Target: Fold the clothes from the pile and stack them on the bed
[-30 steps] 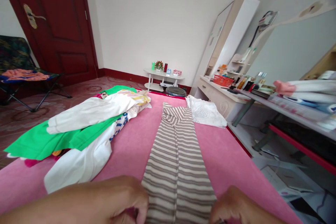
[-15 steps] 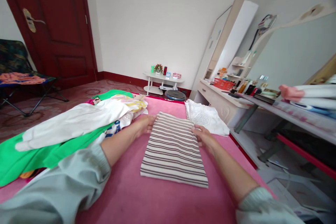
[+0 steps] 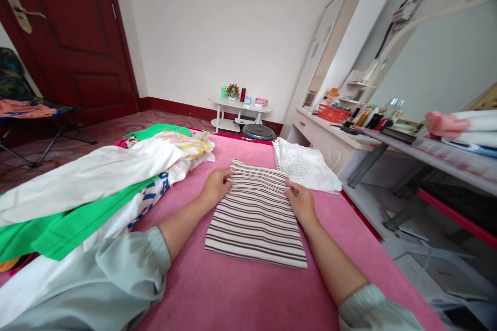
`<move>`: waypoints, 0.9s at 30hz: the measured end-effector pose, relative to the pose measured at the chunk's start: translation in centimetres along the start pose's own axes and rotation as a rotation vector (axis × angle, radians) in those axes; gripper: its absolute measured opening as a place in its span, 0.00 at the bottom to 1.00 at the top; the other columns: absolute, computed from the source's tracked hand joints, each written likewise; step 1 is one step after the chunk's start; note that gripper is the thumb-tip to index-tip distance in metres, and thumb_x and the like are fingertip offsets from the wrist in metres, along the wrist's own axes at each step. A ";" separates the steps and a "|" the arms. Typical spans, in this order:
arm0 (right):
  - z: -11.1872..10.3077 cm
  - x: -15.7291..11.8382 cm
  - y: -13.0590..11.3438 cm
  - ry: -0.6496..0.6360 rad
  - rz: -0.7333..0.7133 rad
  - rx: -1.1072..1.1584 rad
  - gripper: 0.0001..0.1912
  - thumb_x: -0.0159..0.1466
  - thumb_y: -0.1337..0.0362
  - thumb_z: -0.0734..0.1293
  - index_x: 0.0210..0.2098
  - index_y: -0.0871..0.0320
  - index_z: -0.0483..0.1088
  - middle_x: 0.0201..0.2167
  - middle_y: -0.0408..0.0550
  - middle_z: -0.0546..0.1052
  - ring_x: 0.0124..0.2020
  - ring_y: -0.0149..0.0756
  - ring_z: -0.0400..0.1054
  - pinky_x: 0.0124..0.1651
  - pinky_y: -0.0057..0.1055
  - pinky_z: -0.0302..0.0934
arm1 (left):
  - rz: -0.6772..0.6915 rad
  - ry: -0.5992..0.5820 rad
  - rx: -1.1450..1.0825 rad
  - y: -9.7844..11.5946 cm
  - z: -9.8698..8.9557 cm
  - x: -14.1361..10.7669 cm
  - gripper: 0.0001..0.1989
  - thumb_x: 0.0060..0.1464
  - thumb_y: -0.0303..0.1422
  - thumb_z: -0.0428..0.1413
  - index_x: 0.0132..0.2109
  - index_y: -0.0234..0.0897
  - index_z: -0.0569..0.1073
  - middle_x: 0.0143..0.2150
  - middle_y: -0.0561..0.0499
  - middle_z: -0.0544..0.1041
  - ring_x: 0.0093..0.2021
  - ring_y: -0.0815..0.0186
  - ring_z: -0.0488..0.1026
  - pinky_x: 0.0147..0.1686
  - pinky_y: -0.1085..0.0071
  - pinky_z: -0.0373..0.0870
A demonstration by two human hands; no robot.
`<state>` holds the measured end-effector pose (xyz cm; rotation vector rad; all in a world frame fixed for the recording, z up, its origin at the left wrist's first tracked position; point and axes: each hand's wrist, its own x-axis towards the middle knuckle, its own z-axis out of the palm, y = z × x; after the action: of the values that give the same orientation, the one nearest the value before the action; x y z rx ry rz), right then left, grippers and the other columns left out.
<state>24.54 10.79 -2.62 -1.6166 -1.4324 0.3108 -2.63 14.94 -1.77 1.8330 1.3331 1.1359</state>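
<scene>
A folded garment (image 3: 256,214) with dark stripes on cream lies flat on the pink bed cover (image 3: 233,295) before me, some ripples across its middle. My left hand (image 3: 218,186) pinches its left edge near the far corner, thumb and fingers closed on the fabric. On the opposite side, my right hand (image 3: 302,202) grips the right edge near the other far corner. Just beyond the right hand lies a folded white lacy garment (image 3: 306,165). The kind of striped garment cannot be made out while folded.
A loose heap of clothes, with a white garment (image 3: 104,165) over a green one (image 3: 77,222), spreads along the left. Beyond the bed stands a small white table (image 3: 240,105). On the right are a dresser (image 3: 326,139) and a desk (image 3: 435,160) with folded towels (image 3: 466,126).
My left hand has shifted slightly and now pinches the striped garment's edge more plainly. The right hand stays on its edge. The whole view has tilted and moved a little.
</scene>
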 end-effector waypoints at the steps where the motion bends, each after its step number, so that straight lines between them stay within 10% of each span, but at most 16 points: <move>1: -0.2 -0.3 -0.5 0.021 -0.051 -0.110 0.21 0.56 0.61 0.63 0.48 0.60 0.73 0.45 0.54 0.75 0.42 0.44 0.70 0.48 0.43 0.64 | 0.043 0.015 0.076 0.7 -0.2 -0.4 0.19 0.46 0.26 0.57 0.48 0.32 0.75 0.55 0.41 0.71 0.56 0.50 0.66 0.59 0.57 0.57; 4: -0.3 -1.9 -2.9 0.015 -0.279 -0.249 0.21 0.61 0.64 0.58 0.52 0.57 0.70 0.53 0.52 0.70 0.51 0.42 0.66 0.52 0.39 0.62 | 0.242 -0.123 0.372 3.7 -0.1 -2.6 0.21 0.53 0.34 0.54 0.54 0.34 0.72 0.64 0.40 0.60 0.64 0.50 0.54 0.63 0.57 0.49; 9: 2.3 -3.2 -4.9 -0.340 -0.445 -0.421 0.25 0.64 0.68 0.53 0.61 0.58 0.60 0.63 0.51 0.60 0.64 0.40 0.51 0.65 0.44 0.43 | 0.277 -0.559 0.632 6.0 3.1 -4.6 0.30 0.60 0.41 0.42 0.65 0.30 0.55 0.69 0.39 0.49 0.68 0.51 0.43 0.63 0.48 0.42; 19: 4.6 3.2 -1.4 -0.463 -0.288 -0.805 0.32 0.67 0.46 0.43 0.67 0.50 0.45 0.68 0.47 0.46 0.68 0.43 0.36 0.64 0.53 0.33 | 0.220 -0.423 0.744 0.1 5.3 3.9 0.36 0.57 0.58 0.33 0.67 0.48 0.50 0.70 0.48 0.46 0.69 0.50 0.39 0.63 0.47 0.35; 27: 3.6 0.7 -2.1 -0.584 -0.191 -0.769 0.37 0.65 0.40 0.41 0.68 0.50 0.39 0.70 0.47 0.34 0.69 0.42 0.25 0.65 0.51 0.33 | 0.157 -0.497 0.746 0.9 3.8 0.7 0.40 0.56 0.59 0.33 0.68 0.42 0.46 0.71 0.44 0.39 0.69 0.49 0.34 0.63 0.49 0.37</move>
<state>20.85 12.88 -2.70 -2.0595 -2.3360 0.1200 1.25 15.35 -2.54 2.5546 1.4158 0.1773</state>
